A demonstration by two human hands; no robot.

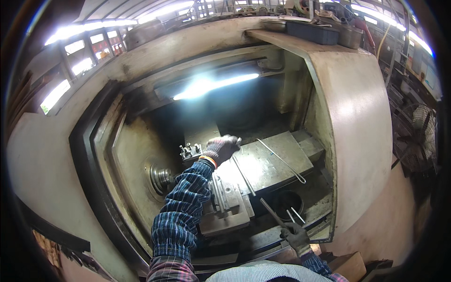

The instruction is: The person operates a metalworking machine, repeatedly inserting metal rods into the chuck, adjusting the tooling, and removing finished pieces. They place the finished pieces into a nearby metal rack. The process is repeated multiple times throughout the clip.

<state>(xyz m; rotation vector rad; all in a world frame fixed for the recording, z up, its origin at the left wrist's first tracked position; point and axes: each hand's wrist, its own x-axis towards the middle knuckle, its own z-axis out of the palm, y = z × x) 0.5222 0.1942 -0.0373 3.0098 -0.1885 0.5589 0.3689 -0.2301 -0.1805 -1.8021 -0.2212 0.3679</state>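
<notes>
My left hand (pixel 222 148), in a dark knitted glove, reaches into a lathe beside the tool post (pixel 191 150) with its several bolts. Its fingers are curled closed, and what they grip is mostly hidden; a small tip shows past them. A thin metal rod (pixel 244 176) lies on the slide just below that hand. Low on the right, my gloved right hand (pixel 297 238) is closed around the lower end of a grey metal bar (pixel 272 209). The bar slants up and left, in front of a round black container (pixel 287 202) near which two short bright rods (pixel 296 215) show.
The lathe chuck (pixel 162 177) is left of my left forearm. A hooked rod (pixel 284 162) rests on the flat metal cover (pixel 277 157). A lit tube lamp (pixel 216 86) hangs inside the housing. Right of the machine stands a fan (pixel 417 136); a blue-grey tray (pixel 312 33) sits on top.
</notes>
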